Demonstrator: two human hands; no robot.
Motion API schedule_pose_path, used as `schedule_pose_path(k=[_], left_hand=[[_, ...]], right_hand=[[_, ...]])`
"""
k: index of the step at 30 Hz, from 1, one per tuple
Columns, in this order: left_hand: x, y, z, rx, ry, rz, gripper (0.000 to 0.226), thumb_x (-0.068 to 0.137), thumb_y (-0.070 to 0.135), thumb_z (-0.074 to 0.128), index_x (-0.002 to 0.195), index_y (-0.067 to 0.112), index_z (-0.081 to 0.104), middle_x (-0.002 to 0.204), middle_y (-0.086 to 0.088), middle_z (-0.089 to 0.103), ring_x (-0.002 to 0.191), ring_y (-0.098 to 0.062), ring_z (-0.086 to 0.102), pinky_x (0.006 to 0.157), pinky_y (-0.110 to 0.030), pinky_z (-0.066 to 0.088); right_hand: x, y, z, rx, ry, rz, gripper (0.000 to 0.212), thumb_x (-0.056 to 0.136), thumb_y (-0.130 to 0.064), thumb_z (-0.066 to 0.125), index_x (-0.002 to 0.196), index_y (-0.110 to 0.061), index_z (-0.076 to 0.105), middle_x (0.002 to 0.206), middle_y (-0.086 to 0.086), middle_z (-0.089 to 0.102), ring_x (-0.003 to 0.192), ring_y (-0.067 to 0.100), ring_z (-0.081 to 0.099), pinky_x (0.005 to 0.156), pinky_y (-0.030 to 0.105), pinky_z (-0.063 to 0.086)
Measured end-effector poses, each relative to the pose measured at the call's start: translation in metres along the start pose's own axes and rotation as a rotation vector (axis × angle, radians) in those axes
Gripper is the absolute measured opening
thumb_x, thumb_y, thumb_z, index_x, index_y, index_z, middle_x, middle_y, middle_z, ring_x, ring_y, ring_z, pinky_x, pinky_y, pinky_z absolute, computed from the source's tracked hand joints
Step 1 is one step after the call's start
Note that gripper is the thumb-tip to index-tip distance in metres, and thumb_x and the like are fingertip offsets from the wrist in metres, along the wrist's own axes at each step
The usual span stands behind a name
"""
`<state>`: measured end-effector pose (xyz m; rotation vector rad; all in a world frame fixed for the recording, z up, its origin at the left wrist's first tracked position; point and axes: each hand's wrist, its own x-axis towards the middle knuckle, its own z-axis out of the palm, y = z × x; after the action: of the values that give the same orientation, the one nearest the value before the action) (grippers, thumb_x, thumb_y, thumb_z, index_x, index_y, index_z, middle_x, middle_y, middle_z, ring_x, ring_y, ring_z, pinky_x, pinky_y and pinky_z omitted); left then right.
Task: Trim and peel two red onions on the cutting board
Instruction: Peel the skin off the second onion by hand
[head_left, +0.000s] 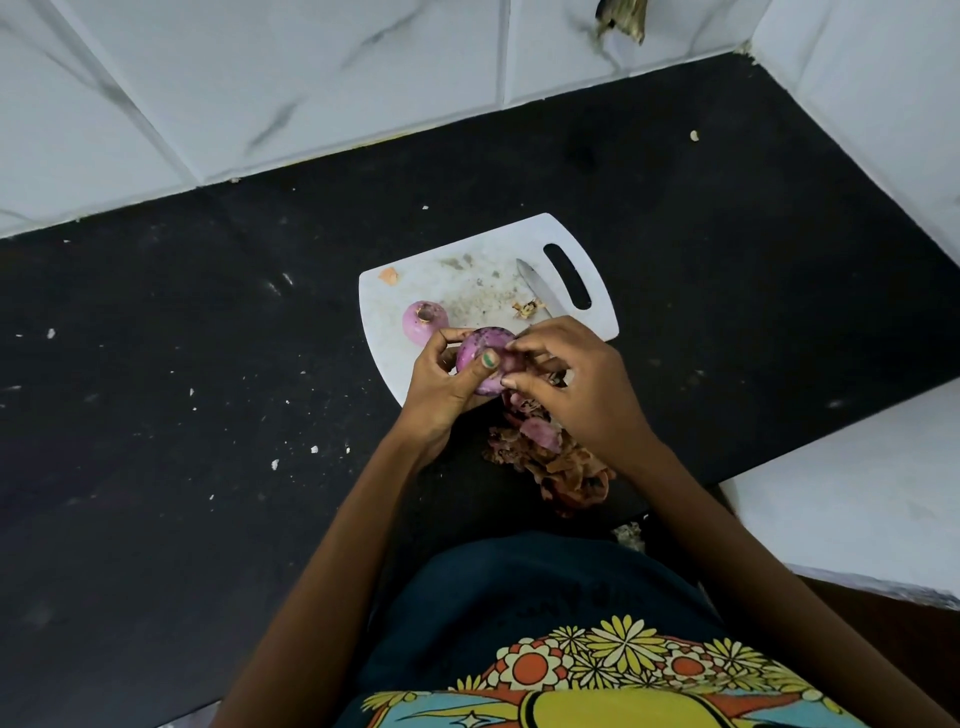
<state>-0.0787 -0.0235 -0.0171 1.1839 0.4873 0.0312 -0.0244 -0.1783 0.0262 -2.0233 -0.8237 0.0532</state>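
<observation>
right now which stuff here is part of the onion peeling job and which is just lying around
In the job: held onion, gripped by left hand and right hand; second onion; cutting board; knife; peel pile.

Lying about: white crumbs on the black counter; scrap near the wall.

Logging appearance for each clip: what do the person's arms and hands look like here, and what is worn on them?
Both forearms are bare, with no sleeves, gloves, watch or bracelets in view. The left hand has a thumbnail painted green with a pale stripe. The right hand shows no rings that I can make out; its nails are not clear enough to judge.
</observation>
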Motion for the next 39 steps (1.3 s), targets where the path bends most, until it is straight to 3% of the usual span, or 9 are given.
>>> schedule_pose_path(k=[7,11,18,23,26,31,33,36,39], left_hand=[[0.001,-0.001,-0.002,-0.021,0.027,-0.023,0.089,0.039,0.062,0.088,0.107,0.015,0.054,0.12,-0.024,0.058,0.079,-0.02,0.071,0.067,-0.03,0.058],[-0.002,0.001,0.0,-0.02,0.024,-0.029,0.073,0.052,0.048,0.08,0.109,0.013,0.051,0.119,-0.024,0.06,0.075,-0.019,0.071,0.067,-0.029,0.058],[-0.001,0.001,0.001,-0.007,0.047,-0.015,0.057,0.058,0.04,0.076,0.103,0.015,0.053,0.113,-0.02,0.061,0.074,-0.017,0.07,0.063,-0.028,0.058],[-0.001,0.002,0.003,-0.002,0.049,-0.01,0.054,0.058,0.043,0.074,0.101,0.016,0.053,0.114,-0.024,0.06,0.069,-0.014,0.071,0.063,-0.028,0.058],[-0.002,0.003,0.004,-0.007,0.045,-0.005,0.054,0.059,0.044,0.073,0.101,0.016,0.053,0.112,-0.02,0.061,0.074,-0.015,0.071,0.064,-0.029,0.059],[-0.003,0.004,0.005,-0.034,0.044,-0.002,0.055,0.058,0.046,0.073,0.1,0.017,0.052,0.108,-0.017,0.061,0.07,-0.013,0.07,0.062,-0.027,0.058],[-0.002,0.003,0.005,-0.069,0.061,-0.014,0.07,0.048,0.059,0.078,0.098,0.016,0.053,0.096,-0.008,0.064,0.068,-0.012,0.07,0.062,-0.026,0.057],[0.002,0.003,0.001,-0.143,0.087,-0.045,0.08,0.037,0.068,0.082,0.093,0.017,0.056,0.087,0.001,0.068,0.074,-0.011,0.071,0.063,-0.027,0.058],[0.002,0.004,-0.001,-0.178,0.093,-0.079,0.042,0.072,0.051,0.066,0.096,0.017,0.056,0.103,-0.007,0.063,0.079,-0.012,0.07,0.063,-0.026,0.058]], right_hand=[[0.001,-0.006,0.005,-0.103,0.03,-0.053,0.019,0.075,-0.015,0.077,0.086,-0.002,0.068,0.088,0.007,0.063,0.08,0.022,0.062,0.071,0.041,0.054],[0.0,-0.004,0.008,-0.118,0.003,-0.029,0.016,0.076,-0.015,0.076,0.084,-0.003,0.069,0.086,0.007,0.064,0.08,0.024,0.061,0.071,0.043,0.052],[-0.002,-0.01,0.007,-0.066,-0.015,0.005,0.014,0.076,-0.01,0.076,0.084,-0.005,0.065,0.077,0.003,0.065,0.065,0.017,0.062,0.063,0.041,0.053],[-0.001,-0.012,0.003,0.124,0.048,0.186,0.03,0.077,-0.014,0.078,0.1,-0.008,0.061,0.082,-0.001,0.064,0.07,0.005,0.059,0.066,0.015,0.047],[0.001,-0.008,0.003,0.079,0.055,0.127,0.024,0.078,-0.016,0.077,0.096,-0.005,0.067,0.092,0.003,0.061,0.075,0.007,0.059,0.069,0.014,0.048],[0.002,-0.006,0.007,0.056,0.055,0.051,0.013,0.077,-0.009,0.076,0.085,-0.001,0.069,0.088,0.005,0.059,0.076,0.008,0.057,0.07,0.009,0.044],[0.002,-0.006,0.005,0.026,0.002,0.045,0.011,0.078,-0.009,0.076,0.084,-0.003,0.069,0.087,0.002,0.059,0.077,0.01,0.057,0.07,0.014,0.045],[0.0,0.0,-0.004,-0.125,-0.261,0.124,0.01,0.081,-0.017,0.073,0.086,-0.009,0.069,0.093,-0.01,0.057,0.087,0.008,0.054,0.078,0.029,0.045],[-0.005,0.009,-0.012,-0.309,-0.439,0.222,0.009,0.089,-0.019,0.064,0.095,-0.017,0.07,0.11,-0.006,0.059,0.102,0.012,0.054,0.09,0.037,0.044]])
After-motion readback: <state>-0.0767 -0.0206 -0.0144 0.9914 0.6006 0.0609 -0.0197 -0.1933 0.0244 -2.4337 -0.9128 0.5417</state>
